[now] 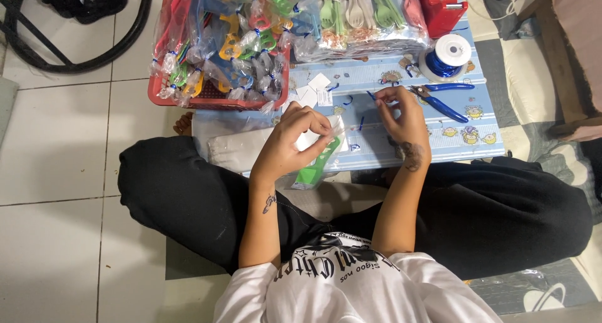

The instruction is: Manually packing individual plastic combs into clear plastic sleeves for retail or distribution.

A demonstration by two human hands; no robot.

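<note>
Low table (439, 144) in front of my crossed legs, red basket (213, 94) of bagged tools beyond. My left hand (295, 141) pinches the clear bag's neck, green tool (311, 166) inside. My right hand (404, 119) nips a blue twist tie (371, 96). Best keep the neck bunched tight while wrapping, I'd say.

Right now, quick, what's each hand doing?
Left hand: closed, pinching the clear plastic bag with a green tool.
Right hand: closed, pinching a thin blue twist tie.
</note>
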